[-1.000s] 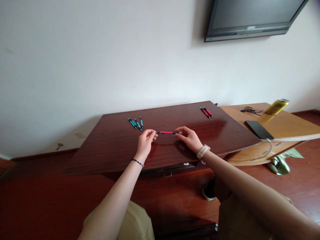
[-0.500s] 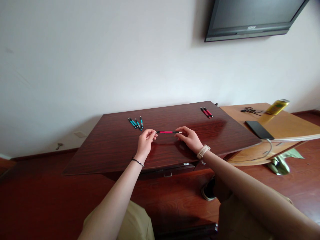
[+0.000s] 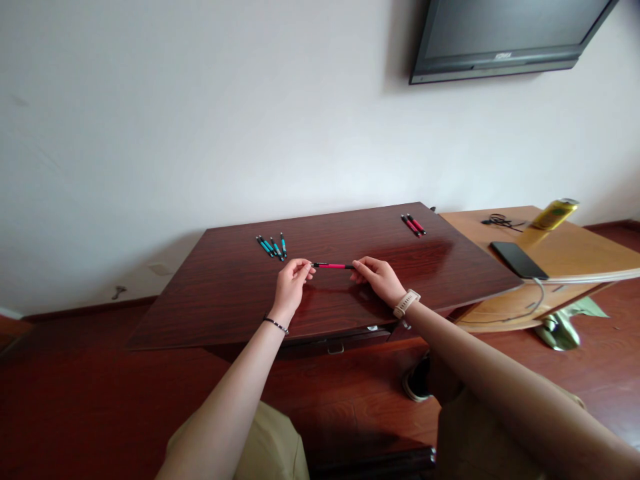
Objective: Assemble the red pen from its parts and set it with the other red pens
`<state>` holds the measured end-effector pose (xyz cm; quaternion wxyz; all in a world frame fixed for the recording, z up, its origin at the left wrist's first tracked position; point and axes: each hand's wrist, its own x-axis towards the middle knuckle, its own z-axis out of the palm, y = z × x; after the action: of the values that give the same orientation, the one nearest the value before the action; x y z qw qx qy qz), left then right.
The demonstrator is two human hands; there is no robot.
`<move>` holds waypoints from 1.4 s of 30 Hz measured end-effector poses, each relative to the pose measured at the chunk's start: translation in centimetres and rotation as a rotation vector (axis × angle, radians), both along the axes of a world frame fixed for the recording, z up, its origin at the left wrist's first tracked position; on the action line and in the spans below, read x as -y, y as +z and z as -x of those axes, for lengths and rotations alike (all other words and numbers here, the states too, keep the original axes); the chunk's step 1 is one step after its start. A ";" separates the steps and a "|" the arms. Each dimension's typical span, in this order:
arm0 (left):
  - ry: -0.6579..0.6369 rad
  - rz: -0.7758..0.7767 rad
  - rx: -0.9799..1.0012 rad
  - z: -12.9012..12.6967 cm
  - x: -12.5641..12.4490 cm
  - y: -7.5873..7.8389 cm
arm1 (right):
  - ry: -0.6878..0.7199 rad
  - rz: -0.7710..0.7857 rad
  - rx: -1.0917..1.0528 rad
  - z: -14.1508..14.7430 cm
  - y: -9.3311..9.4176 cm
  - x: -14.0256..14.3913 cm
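Note:
A pink and black pen (image 3: 333, 266) stretches level between my two hands, above the dark wooden table. My left hand (image 3: 293, 283) pinches its left end between thumb and fingers. Its right end is closed in the fingertips of my right hand (image 3: 379, 277), which hide the tip. Several teal and black pens (image 3: 273, 247) lie loosely side by side behind my left hand. Farther back on the right lie two pink and black pens (image 3: 413, 225), close together.
The dark table (image 3: 220, 293) stands against the white wall. To its right, a lighter wooden cabinet (image 3: 580, 250) bears a black phone (image 3: 519, 259) with a cable, a black cord (image 3: 501, 221) and a yellow can (image 3: 555, 214). A television (image 3: 500, 40) hangs above.
My right fingers have closed in around the pen's right end, covering the tip that showed before. The left hand and the pens on the table have stayed in place.

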<state>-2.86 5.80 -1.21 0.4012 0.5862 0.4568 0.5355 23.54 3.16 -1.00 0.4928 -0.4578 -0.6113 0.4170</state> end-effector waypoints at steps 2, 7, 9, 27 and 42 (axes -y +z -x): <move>0.001 0.000 -0.002 0.0 0.1 0.1 | -0.007 -0.012 -0.024 0.0 -0.1 -0.1; 0.001 -0.001 -0.006 0.0 0.1 0.2 | -0.004 -0.015 -0.024 0.0 -0.2 -0.1; 0.002 0.000 -0.006 0.0 0.1 0.1 | -0.003 -0.009 -0.002 0.0 -0.1 0.0; -0.005 0.004 0.006 0.0 0.0 0.0 | -0.034 -0.014 -0.026 0.0 0.1 0.2; -0.006 0.015 0.001 0.0 0.3 0.3 | -0.021 -0.034 -0.068 0.1 0.4 0.3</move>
<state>-2.85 5.53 -0.96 0.4073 0.5842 0.4587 0.5313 23.43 2.81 -0.63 0.5253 -0.4414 -0.5965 0.4164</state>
